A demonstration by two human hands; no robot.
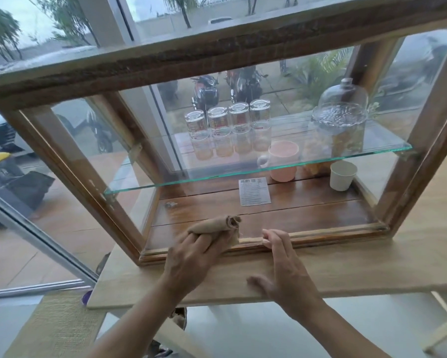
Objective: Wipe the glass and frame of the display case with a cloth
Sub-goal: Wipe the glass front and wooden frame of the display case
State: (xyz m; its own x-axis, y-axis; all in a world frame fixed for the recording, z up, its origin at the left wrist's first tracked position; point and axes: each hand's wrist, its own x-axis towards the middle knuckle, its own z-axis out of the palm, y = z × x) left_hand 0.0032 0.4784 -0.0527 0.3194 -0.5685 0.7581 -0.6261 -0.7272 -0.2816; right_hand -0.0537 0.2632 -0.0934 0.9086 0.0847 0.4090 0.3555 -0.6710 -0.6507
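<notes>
The wooden display case [165, 60] sits on a pale wooden table [372, 267] right by the window, and the person is leaning in over its front edge. The left hand [191, 257] has a bunched tan cloth [217, 224] closed under its fingers, pressing it down where the bottom front frame rail [320, 235] meets the case floor, toward the left end of that rail. Part of the cloth rolls up and pokes out past the fingertips onto the dark wood floor inside.

The right hand [284, 270] lies just beside it, fingers loosely spread and holding nothing; the palm rests on the tabletop while the fingertips reach up and touch the same bottom rail, just to the right of the cloth.

Inside, a glass shelf [243, 174] spans the case. On it stand four clear drinking glasses [227, 120] upside down in a row, and to the right a glass dome lid [342, 102] over a patterned glass dish. Below the shelf, on the wooden floor, sit a pink mug [284, 161], a white paper cup [342, 175] near the right corner, and a small printed paper slip [254, 191] lying flat. Through the back glass, parked motorbikes [207, 91] show outside. A woven mat [57, 326] lies on the floor at lower left.
</notes>
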